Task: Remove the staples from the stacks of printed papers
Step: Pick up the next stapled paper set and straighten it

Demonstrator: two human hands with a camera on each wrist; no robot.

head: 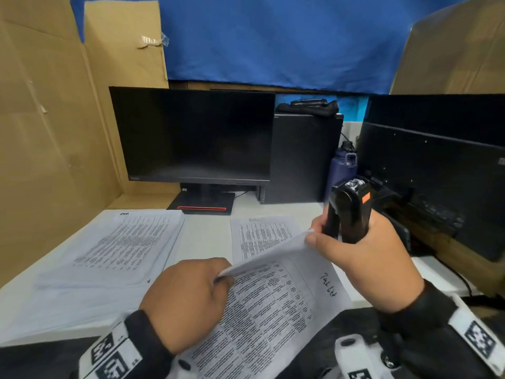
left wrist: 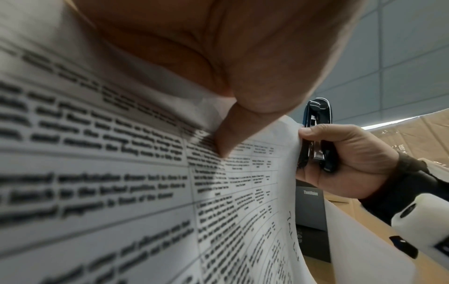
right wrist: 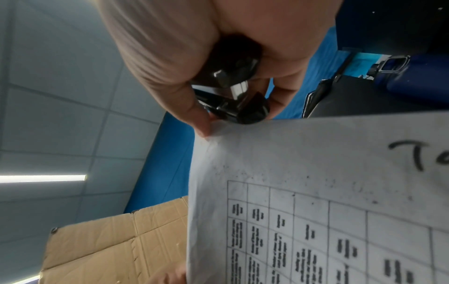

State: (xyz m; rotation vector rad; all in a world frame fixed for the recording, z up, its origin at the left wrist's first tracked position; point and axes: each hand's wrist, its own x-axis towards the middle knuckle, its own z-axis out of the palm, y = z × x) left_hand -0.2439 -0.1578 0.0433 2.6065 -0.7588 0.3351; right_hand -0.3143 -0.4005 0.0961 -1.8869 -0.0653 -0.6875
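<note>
Left hand (head: 188,299) pinches the printed sheet's (head: 276,305) left edge, frame centre; right hand (head: 363,255) grips a black staple remover (head: 347,209) upright — thumb pinching the sheet's corner. Staple itself not discernible — print blurred.

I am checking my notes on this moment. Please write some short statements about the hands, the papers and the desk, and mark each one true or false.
1. The right hand holds a black stapler. True.
2. The left hand lies flat on the desk. False: it pinches the sheet.
3. Both hands hold the same sheet. True.
4. The monitor is switched on. False: its screen is dark.
5. A paper stack lies left of the hands. True.
</note>
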